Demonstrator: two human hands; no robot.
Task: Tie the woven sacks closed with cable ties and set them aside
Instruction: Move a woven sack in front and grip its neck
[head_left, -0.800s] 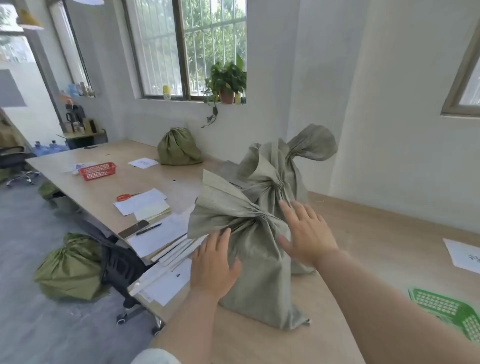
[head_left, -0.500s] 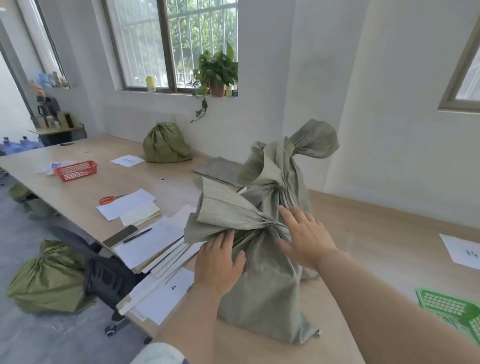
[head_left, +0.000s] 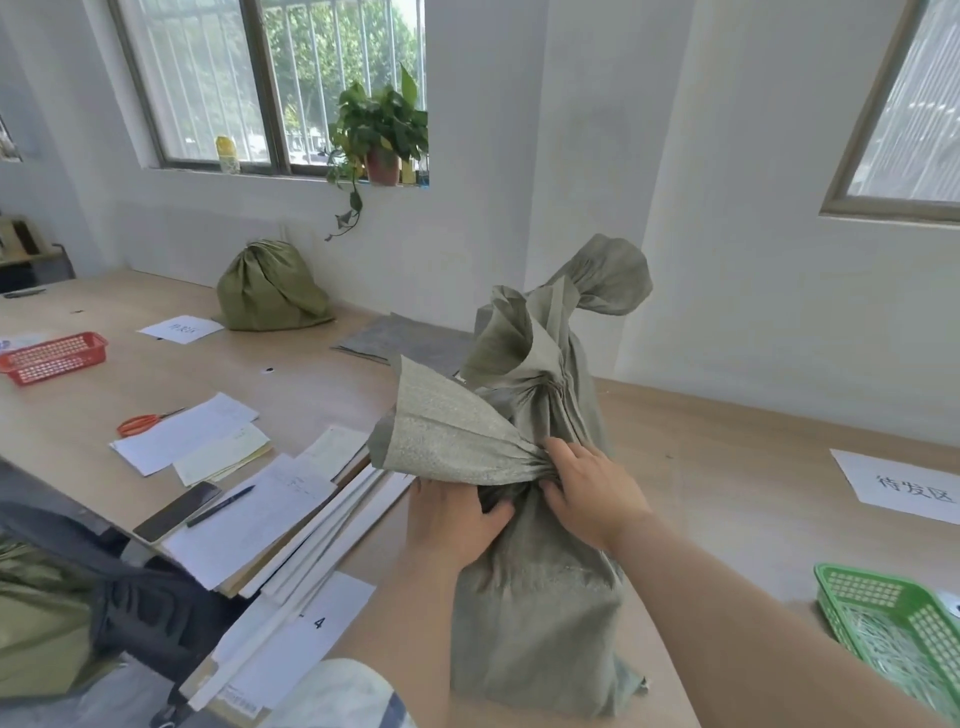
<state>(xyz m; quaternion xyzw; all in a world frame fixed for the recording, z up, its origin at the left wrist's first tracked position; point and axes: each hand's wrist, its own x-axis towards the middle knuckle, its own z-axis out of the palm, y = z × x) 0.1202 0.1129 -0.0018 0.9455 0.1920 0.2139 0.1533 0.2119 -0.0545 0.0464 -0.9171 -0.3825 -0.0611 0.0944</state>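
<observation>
The left hand (head_left: 457, 525) and right hand (head_left: 592, 493) have closed around the sack (head_left: 535, 613) neck.

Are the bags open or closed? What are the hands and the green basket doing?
front sack: upright, top bunched shut, no tie visible.
back sack: upright, top bunched shut.
far sack: closed, sitting by the wall.
left hand: grips the front sack's neck.
right hand: grips the front sack's neck.
green basket: holds pale strips.

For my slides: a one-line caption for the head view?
The left hand and right hand grip the gathered neck of a woven sack standing on the table.
</observation>
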